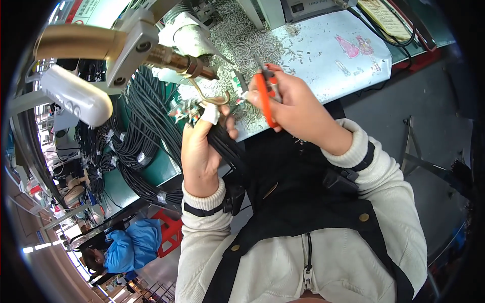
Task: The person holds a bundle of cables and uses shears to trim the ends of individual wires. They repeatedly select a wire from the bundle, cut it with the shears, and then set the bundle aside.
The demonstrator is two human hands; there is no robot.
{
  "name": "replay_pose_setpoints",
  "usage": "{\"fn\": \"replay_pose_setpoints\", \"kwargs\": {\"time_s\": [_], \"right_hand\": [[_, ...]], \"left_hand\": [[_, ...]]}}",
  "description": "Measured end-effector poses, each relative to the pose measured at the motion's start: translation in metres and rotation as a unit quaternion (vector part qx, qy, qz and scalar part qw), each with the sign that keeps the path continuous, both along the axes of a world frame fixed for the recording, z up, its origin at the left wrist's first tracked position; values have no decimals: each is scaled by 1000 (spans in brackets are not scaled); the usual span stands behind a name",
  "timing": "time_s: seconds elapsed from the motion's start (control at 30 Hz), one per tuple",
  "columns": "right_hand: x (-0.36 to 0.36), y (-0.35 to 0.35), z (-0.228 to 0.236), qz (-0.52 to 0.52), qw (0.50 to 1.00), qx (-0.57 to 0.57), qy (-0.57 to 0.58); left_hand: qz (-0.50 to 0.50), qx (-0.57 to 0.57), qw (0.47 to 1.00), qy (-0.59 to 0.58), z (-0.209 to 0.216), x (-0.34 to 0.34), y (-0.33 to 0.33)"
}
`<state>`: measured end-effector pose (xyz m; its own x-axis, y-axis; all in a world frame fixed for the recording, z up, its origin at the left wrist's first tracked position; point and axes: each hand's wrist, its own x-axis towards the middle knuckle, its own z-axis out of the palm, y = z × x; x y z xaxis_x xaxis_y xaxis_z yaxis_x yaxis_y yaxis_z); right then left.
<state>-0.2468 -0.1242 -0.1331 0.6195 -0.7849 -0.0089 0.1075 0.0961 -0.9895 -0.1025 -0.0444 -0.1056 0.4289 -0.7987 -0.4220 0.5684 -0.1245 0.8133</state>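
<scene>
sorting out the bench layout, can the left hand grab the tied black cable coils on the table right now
Probably not without letting go: the left hand is gripping a black cable bundle, though the tied coils lie to its left with nothing obvious between.

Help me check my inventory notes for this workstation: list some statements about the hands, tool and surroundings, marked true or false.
1. The bare right hand holds an orange-handled metal hand tool. True.
2. The left hand holds nothing. False: it holds a bundle of black cables.
3. Many small silvery metal pieces lie loose beyond the hands. True.
4. A person in a blue jacket is at the picture's upper right. False: that person is at the lower left.
5. Long coiled black cables lie left of the left hand. True.
</scene>
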Motion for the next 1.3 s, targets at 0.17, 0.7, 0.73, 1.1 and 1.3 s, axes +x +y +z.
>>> {"fn": "replay_pose_setpoints", "kwargs": {"time_s": [0.17, 0.7, 0.73, 1.1, 1.3], "right_hand": [[-16, 7, 8, -37, 997, -41, -47], [-21, 25, 33, 138, 986, 10, 93], [-22, 25, 30, 172, 978, 19, 113], [-23, 47, 3, -10, 966, -239, 102], [-34, 37, 19, -142, 816, -561, -12]], "left_hand": [[-51, -44, 990, -127, -3, -7, 31], [-171, 8, 979, -108, -11, -24, 43], [-182, 9, 977, -114, -10, -27, 47], [-149, -37, 980, -128, -3, -38, 59], [-124, -49, 991, -28, 15, -36, 56]]}}
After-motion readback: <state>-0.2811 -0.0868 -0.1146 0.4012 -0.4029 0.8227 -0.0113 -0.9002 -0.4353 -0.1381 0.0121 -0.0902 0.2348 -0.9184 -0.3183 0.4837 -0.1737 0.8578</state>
